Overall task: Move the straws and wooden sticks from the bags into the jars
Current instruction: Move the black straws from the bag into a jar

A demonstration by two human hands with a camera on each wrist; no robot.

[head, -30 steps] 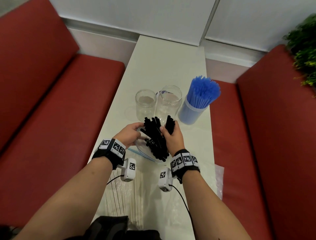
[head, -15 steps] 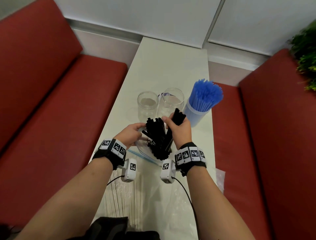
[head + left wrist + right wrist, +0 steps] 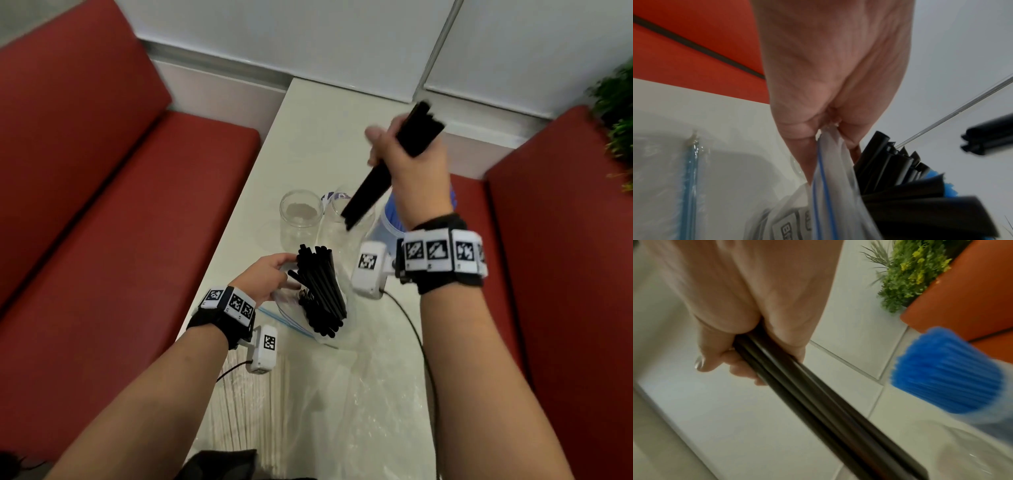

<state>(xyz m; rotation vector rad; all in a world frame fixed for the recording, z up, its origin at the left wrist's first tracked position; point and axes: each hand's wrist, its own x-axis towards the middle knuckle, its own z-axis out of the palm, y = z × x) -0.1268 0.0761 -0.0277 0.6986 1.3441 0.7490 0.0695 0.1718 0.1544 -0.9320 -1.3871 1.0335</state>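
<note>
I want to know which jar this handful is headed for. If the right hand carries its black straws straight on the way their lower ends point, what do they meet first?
Most likely the mouth of the empty jar: the black straws in the right hand slant toward it. Depth is unclear.

A long white worktop [image 3: 318,137] runs away toward a pale panelled wall [image 3: 308,37]. Red padded benches flank it, one on the left [image 3: 102,205], one on the right [image 3: 565,257]. A green leafy plant [image 3: 616,113] sits behind the right bench.
</note>
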